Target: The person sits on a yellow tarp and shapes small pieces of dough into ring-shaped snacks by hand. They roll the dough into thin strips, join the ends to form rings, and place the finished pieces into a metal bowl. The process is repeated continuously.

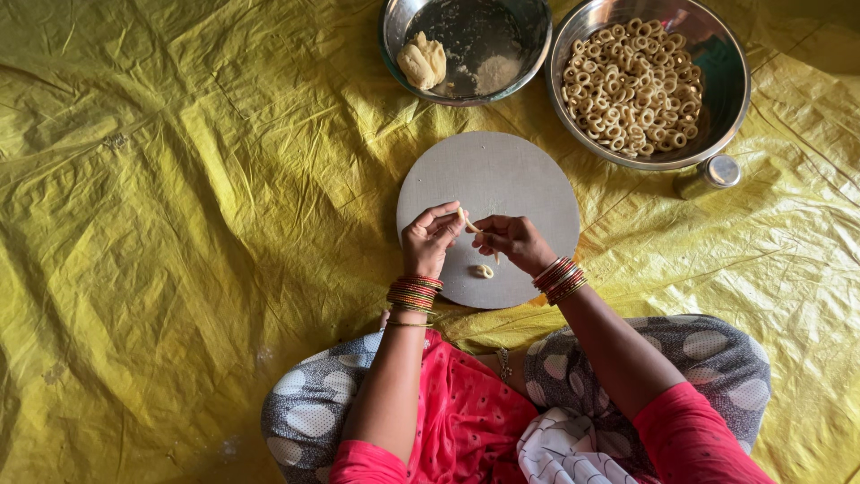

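Yellow sheeting covers the floor. Nearest, over a round grey board, the left hand and right hand pinch a thin dough strip between fingertips, seemingly mid-shaping; joining its ends looks due. One finished ring lies below. Beyond stand a dough bowl and a ring-filled bowl.

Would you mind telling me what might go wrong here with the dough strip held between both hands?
The thin dough strip, pinched between the left hand and right hand, could tear or slip. If dropped, it might land on the finished ring lying on the round board just below and squash it. The small steel tin lies close beside the bowl of rings and may roll.
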